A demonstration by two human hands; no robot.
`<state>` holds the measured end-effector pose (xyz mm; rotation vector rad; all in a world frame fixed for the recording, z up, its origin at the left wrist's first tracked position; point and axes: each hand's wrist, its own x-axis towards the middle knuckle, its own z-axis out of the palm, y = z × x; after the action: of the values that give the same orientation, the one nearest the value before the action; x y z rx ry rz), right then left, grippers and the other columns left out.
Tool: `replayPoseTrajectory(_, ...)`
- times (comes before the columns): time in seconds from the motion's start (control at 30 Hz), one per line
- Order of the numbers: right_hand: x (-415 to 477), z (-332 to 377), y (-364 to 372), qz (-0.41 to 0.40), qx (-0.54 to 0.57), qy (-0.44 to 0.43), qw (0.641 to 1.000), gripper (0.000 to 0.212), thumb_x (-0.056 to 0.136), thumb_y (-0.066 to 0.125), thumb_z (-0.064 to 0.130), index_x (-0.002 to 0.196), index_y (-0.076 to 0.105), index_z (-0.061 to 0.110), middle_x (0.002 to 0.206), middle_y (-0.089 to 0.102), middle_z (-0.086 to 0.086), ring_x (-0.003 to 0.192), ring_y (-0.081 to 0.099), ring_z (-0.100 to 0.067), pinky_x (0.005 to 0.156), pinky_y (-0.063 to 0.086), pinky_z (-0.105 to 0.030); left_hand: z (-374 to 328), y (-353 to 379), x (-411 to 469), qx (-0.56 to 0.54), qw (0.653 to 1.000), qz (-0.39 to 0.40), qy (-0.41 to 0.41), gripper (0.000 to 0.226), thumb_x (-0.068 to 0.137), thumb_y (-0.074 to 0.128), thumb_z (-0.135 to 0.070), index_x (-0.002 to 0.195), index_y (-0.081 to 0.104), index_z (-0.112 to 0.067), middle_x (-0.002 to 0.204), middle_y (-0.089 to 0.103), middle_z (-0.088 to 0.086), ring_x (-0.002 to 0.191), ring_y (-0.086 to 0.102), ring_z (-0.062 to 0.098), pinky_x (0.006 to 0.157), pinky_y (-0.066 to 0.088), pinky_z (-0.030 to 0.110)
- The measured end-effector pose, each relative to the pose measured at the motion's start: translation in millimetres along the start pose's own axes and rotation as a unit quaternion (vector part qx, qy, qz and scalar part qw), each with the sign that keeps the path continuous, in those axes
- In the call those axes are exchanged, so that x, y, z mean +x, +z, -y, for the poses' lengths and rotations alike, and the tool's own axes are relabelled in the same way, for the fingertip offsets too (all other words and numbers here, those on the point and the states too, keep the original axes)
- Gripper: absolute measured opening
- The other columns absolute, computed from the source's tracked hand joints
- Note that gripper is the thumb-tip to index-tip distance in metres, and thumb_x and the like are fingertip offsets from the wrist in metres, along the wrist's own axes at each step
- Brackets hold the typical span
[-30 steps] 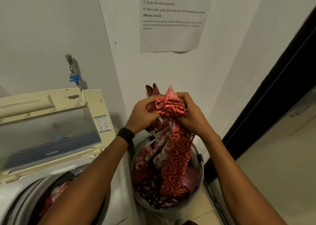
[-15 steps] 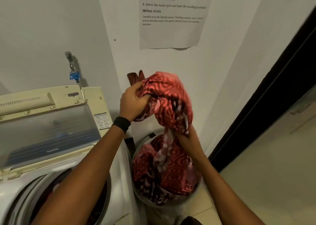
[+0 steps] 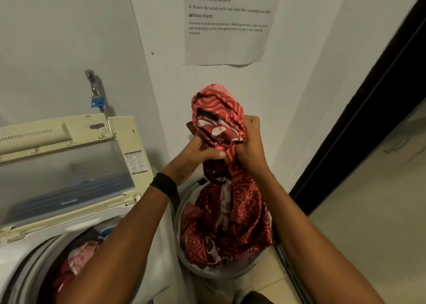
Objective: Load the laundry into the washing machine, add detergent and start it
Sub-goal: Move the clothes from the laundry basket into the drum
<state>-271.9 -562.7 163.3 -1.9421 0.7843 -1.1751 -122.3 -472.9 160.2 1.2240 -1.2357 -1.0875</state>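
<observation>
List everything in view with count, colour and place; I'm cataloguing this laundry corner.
patterned cloth: one, red, held above the basket, lower end in it.
laundry basket: one, pale, floor, right of washer.
washing machine: one, white, lower left, lid raised.
clothes: several, pink and red, inside the machine.
tap: one, metal with blue fitting, wall above washer.
instruction sheet: one, white, wall, top.
wristband: one, black, left wrist.
left hand: one, gripping the cloth.
right hand: one, gripping the cloth.
</observation>
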Motion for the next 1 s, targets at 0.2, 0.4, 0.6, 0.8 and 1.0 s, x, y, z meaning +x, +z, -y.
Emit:
replayPoseTrajectory(0.2,-13,-10,18,0.041,-0.024,-0.043,0.998,0.042,0.093,0.069,0.003,0.133,0.058,0.008,0.123,0.054,-0.002,0.110,0.051,-0.001,0.100,0.049,-0.029,4,29,5,0.019,0.946,-0.324,-0.010,0.054,0.084,0.081,-0.047,0.129,0.069,-0.019,0.118,0.076,-0.004,0.110,0.071,0.014,0.104,0.056,0.044)
replayPoseTrajectory(0.4,-82,-55,10,0.134,0.043,0.101,0.985,0.096,0.086,0.083,0.025,0.160,0.023,0.027,0.156,0.042,0.009,0.140,0.045,0.001,0.112,0.042,-0.017,-9,-6,12,-0.061,0.938,-0.340,0.015,0.043,0.091,0.080,-0.029,0.129,0.069,-0.013,0.120,0.076,-0.002,0.111,0.072,0.014,0.104,0.056,0.042)
replayPoseTrajectory(0.6,-82,-61,-13,0.082,-0.026,0.124,0.989,0.039,0.091,0.066,0.016,0.128,0.068,0.007,0.123,0.069,-0.001,0.120,0.065,-0.018,0.099,0.051,-0.025,-10,-24,7,0.074,0.934,-0.348,0.031,0.042,0.090,0.078,-0.032,0.125,0.070,-0.010,0.119,0.074,0.004,0.112,0.070,0.020,0.105,0.054,0.045)
replayPoseTrajectory(0.8,2,33,-46,-0.057,0.128,0.007,0.990,0.032,0.084,0.068,0.015,0.112,0.061,0.029,0.093,0.074,0.011,0.080,0.068,-0.006,0.076,0.052,-0.020,-3,-7,-3,0.210,0.935,-0.284,0.009,0.052,0.083,0.067,-0.044,0.121,0.069,-0.009,0.113,0.075,0.006,0.106,0.070,0.026,0.089,0.049,0.031)
replayPoseTrajectory(1.0,13,34,5,-0.064,0.255,0.118,0.958,0.023,0.083,0.060,-0.009,0.100,0.053,0.006,0.089,0.059,-0.012,0.081,0.057,-0.022,0.077,0.047,-0.040,-9,6,-5,0.077,0.996,-0.024,0.024,0.042,0.090,0.077,-0.041,0.130,0.064,-0.045,0.130,0.070,-0.011,0.124,0.065,0.010,0.107,0.052,0.030)
